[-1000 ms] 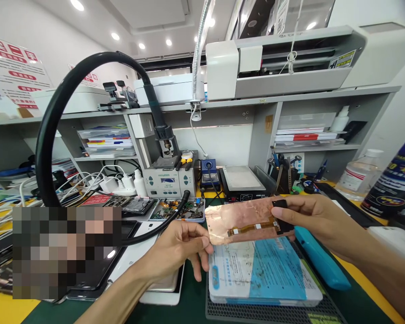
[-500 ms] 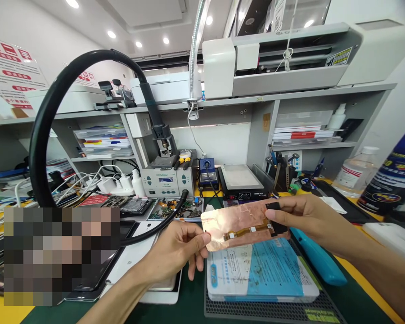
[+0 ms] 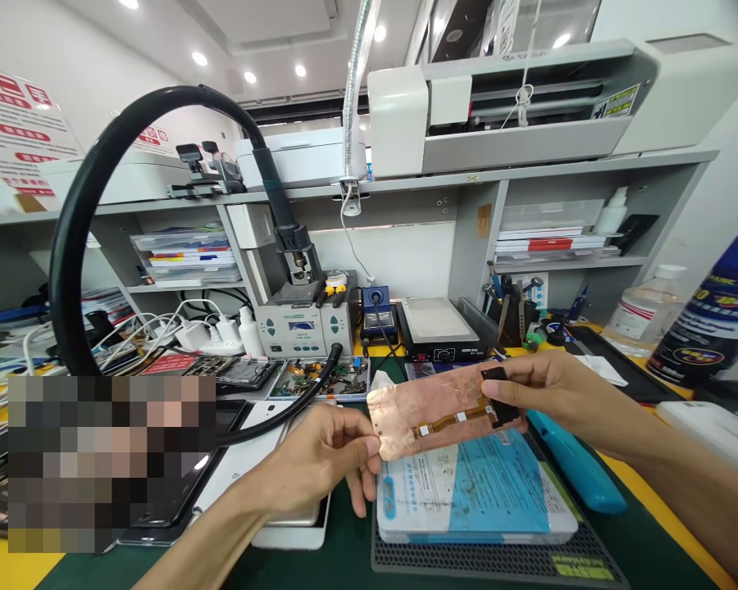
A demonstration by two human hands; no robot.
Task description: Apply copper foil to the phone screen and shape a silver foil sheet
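A copper-coloured phone screen back (image 3: 430, 406) hangs tilted between my two hands, with an orange flex cable (image 3: 452, 424) along its lower part and black tape at its right end. My left hand (image 3: 338, 459) pinches its lower left corner between thumb and forefinger; the other fingers hang loosely. At the right end, my right hand (image 3: 529, 389) grips the panel, thumb in front over the black tape. Below it lies a flat blue-and-white box (image 3: 473, 492) on a dark perforated mat (image 3: 492, 565). The side of the panel facing away is hidden.
A turquoise-handled tool (image 3: 581, 467) lies right of the box. White and black tablets and a black hose (image 3: 276, 426) are at left. Behind stand a tray of small parts (image 3: 350, 381), a rework station (image 3: 301, 328) and a hot plate (image 3: 439, 319). A spray can (image 3: 713, 319) stands at right.
The panel has tilted slightly, so the bright glare on its left end has faded. Both hands keep their hold. The whole view has shifted a little.
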